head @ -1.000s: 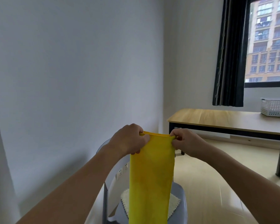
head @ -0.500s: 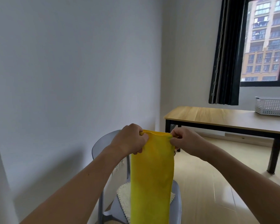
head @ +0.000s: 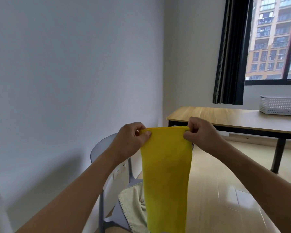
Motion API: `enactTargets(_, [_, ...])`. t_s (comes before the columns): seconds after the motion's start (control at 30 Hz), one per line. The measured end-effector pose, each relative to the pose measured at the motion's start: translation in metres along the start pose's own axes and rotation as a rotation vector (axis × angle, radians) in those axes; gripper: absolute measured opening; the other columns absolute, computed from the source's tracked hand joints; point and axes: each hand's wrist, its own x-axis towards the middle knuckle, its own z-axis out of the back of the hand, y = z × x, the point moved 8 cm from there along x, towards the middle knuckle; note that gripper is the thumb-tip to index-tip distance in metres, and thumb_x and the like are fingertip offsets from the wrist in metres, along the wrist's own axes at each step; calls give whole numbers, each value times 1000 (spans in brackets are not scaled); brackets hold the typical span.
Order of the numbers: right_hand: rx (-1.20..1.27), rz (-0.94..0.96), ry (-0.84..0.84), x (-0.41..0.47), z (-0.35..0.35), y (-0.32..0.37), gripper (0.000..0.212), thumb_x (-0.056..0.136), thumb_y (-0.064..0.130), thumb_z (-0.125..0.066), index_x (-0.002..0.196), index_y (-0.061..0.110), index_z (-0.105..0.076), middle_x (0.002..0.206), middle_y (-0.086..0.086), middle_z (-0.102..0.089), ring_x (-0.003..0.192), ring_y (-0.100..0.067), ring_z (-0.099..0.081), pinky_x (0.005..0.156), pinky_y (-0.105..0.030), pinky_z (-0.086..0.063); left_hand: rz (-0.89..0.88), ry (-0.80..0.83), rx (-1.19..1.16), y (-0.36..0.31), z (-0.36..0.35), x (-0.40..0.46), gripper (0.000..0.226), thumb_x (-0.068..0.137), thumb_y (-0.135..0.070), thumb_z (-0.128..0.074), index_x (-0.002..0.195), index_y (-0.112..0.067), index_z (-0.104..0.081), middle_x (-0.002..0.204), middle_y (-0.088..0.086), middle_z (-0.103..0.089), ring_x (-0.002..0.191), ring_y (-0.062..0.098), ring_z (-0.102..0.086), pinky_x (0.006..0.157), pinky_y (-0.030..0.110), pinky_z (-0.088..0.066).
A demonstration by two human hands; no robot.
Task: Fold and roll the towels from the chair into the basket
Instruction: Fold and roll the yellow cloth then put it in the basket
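The head view is the only 1 here. At the middle of the frame, 2 hands hold a yellow towel point(head: 166, 179) up in the air by its top edge. The left hand point(head: 133, 140) pinches the top left corner, thumb in front of the cloth and the other fingers curled behind it. The right hand point(head: 202, 133) pinches the top right corner the same way, fingers tightly curled round the hem. The top edge runs taut and nearly level between the 2 hands. The towel hangs straight down as a long narrow strip and runs out of the picture at the bottom edge; how many layers it has cannot be told.

Behind the towel, in the lower centre of the frame, stands a grey chair point(head: 101, 148) with a curved back, close to the white wall point(head: 74, 73). On its seat lies a cream towel point(head: 133, 204) with a scalloped edge, partly hidden by the yellow strip.

In the right half of the frame is a wooden table point(head: 225, 116) with black legs. On its far right end, at the right edge of the picture, sits a white perforated basket point(head: 279, 105), well apart from the hands. What it holds cannot be seen. Above the table, in the upper right, are a dark curtain point(head: 230, 56) and a window point(head: 275, 39).
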Motion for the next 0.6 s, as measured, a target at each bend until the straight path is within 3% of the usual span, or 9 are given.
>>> enactTargets(0.1, [76, -35, 7, 2, 1, -4, 14, 86, 7, -60, 94, 15, -51, 72, -14, -55, 63, -19, -49, 59, -32, -46, -42, -90, 26, -2, -1, 5, 14, 91, -27, -62, 82, -16, -61, 67, -9, -52, 60, 3, -46, 54, 11, -36])
enactTargets(0.17, [102, -58, -13, 5, -1, -10, 22, 88, 7, -57, 103, 22, -53, 80, -7, -60, 69, -14, -54, 60, -23, -47, -27, -160, 9, 3, -4, 12, 10, 90, -22, -64, 85, -17, -58, 69, -10, -50, 60, 3, -44, 53, 10, -34])
enactTargets(0.23, [39, -57, -40, 8, -3, -16, 18, 90, 7, -54, 98, 22, -60, 83, 4, -61, 74, -8, -56, 58, -17, -42, 16, -181, 13, 16, -11, 20, 7, 90, -20, -64, 91, -17, -58, 72, -9, -52, 62, 5, -46, 54, 12, -34])
enactTargets(0.33, [59, -108, -11, 13, -17, -35, 21, 92, 5, -49, 92, 18, -65, 82, 3, -63, 72, -10, -58, 60, -19, -43, 84, -129, 84, 38, -25, 30, 8, 91, -19, -63, 99, -18, -64, 83, -4, -62, 72, 6, -55, 56, 12, -38])
enactTargets(0.47, [155, -226, -44, 32, -33, -65, 22, 96, 7, -46, 96, 18, -66, 85, 2, -62, 76, -12, -57, 58, -20, -43, 84, -138, 177, 52, -39, 50, 7, 91, -12, -60, 89, -14, -66, 83, -2, -65, 77, 10, -58, 60, 10, -40])
enactTargets(0.53, [210, -273, -86, 47, -34, -74, 23, 96, 7, -47, 95, 19, -67, 87, 3, -63, 77, -11, -57, 59, -21, -46, 65, -184, 207, 51, -41, 62, 5, 93, -13, -58, 91, -12, -62, 84, 0, -64, 77, 14, -59, 63, 18, -46])
enactTargets(0.6, [261, -295, -141, 61, -30, -75, 25, 96, 5, -46, 94, 19, -67, 86, 5, -63, 78, -11, -57, 62, -22, -47, 29, -228, 230, 46, -40, 74, 6, 95, -14, -53, 95, -11, -58, 84, 3, -64, 79, 21, -61, 70, 33, -52])
